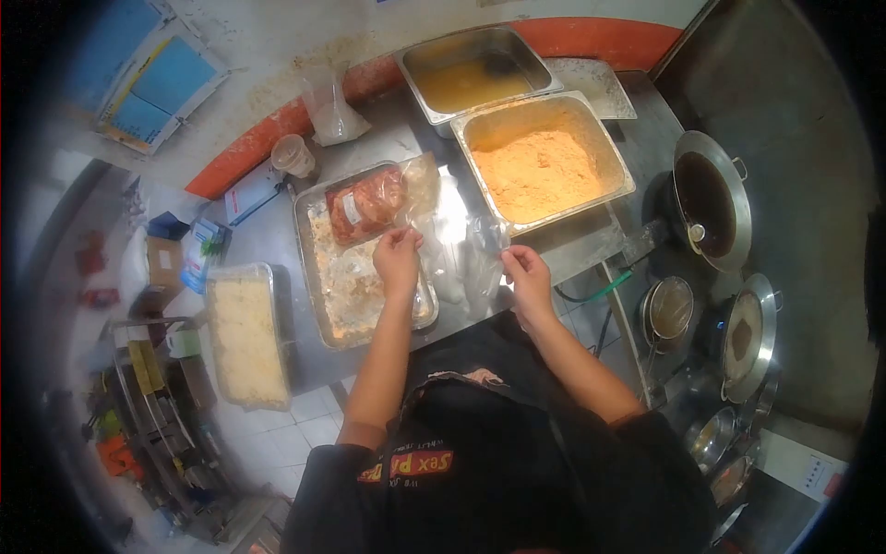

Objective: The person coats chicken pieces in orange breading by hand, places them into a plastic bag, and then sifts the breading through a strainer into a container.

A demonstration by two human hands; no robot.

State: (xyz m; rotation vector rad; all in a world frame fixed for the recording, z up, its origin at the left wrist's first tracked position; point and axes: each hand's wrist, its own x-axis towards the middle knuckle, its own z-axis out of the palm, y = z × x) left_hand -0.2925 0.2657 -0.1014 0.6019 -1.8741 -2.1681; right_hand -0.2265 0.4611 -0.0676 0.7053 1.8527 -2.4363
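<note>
We are standing at a steel tabletop (pixel 277 240) with both arms stretched out over it. Our left hand (pixel 398 259) has its fingers pinched together on the edge of a clear plastic bag (pixel 452 249) that lies spread across the tabletop between two trays. Our right hand (pixel 527 279) grips the other side of the same bag, fingers closed on the thin film, so the bag is held between both hands just in front of our body.

Just beyond our left hand lies a sealed packet of reddish meat (pixel 367 205), resting on the far end of a flat tray (pixel 318 305) that holds pale, floury crumbs. To the left of that tray, a narrower container (pixel 245 337) is filled with a whitish, grainy mass. Beyond our right hand sits a deep pan (pixel 540 166) heaped with orange breading powder, and behind it another pan (pixel 475 69) holds a yellowish liquid. A plastic cup (pixel 293 155) and a second crumpled clear bag (pixel 330 109) stand near the back wall.

On the right, well apart from the bag, a dark wok (pixel 709 198) and smaller strainers (pixel 669 309) sit on the stove.
</note>
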